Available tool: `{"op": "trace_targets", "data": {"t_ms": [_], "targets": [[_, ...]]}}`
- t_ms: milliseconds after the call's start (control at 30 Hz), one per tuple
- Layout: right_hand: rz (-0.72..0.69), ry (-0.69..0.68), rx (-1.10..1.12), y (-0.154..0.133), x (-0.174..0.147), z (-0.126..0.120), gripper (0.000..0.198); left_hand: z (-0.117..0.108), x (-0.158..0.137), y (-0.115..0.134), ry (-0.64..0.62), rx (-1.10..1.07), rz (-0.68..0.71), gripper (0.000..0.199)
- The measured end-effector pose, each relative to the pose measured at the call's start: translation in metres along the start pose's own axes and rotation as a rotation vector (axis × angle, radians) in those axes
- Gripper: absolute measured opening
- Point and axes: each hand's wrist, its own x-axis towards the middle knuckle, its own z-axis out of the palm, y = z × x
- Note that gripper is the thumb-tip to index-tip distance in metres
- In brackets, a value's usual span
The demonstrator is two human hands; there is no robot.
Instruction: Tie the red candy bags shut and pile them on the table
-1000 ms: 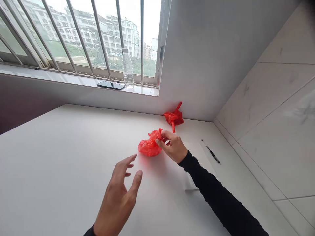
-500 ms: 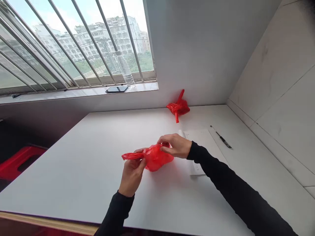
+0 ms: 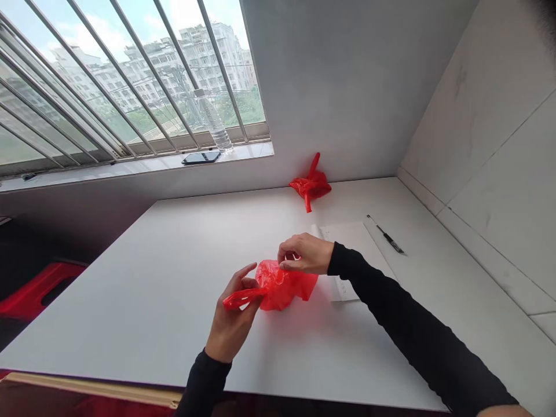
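A thin red plastic bag (image 3: pixel 278 289) is held between my two hands, just over the white table (image 3: pixel 182 272). My left hand (image 3: pixel 234 307) grips its narrow, strap-like end, which pokes out to the left past the thumb. At the bag's upper edge, my right hand (image 3: pixel 302 253) pinches the film between thumb and fingers. The bag's crumpled body bulges between the hands and reaches right beneath the right hand. Whether anything is inside cannot be made out.
Another knotted red plastic bag (image 3: pixel 310 184) lies by the back wall. Right of my hands are a paper notebook (image 3: pixel 360 249) and a pen (image 3: pixel 391 240). The windowsill holds a phone (image 3: pixel 201 157) and a clear water bottle (image 3: pixel 214 124). A red stool (image 3: pixel 37 286) stands at left.
The bag has turned and spread open more, its right side now reaching farther out. The strap end in my left hand has shifted lower, and the left fingers have loosened somewhat.
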Motion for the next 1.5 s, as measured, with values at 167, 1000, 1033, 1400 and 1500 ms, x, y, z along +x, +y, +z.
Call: {"op": "trace_targets", "data": {"t_ms": [167, 1000, 1033, 1400, 1500], "targets": [[0.028, 0.060, -0.006, -0.001, -0.008, -0.011, 0.007, -0.013, -0.010, -0.015, -0.089, 0.105, 0.159, 0.052], [0.031, -0.096, -0.134, -0.018, -0.014, -0.010, 0.029, 0.000, -0.012, -0.007, 0.182, 0.241, 0.102, 0.023], [0.029, -0.056, -0.110, -0.017, -0.015, -0.013, 0.020, -0.003, -0.010, -0.008, 0.218, 0.201, 0.057, 0.025], [0.070, 0.404, 0.026, -0.028, -0.039, -0.047, 0.011, 0.006, -0.008, 0.025, 0.333, 0.209, 0.162, 0.053], [0.087, 0.423, 0.038, -0.033, -0.041, -0.048, 0.017, 0.011, -0.006, 0.034, 0.380, 0.238, 0.213, 0.017]]}}
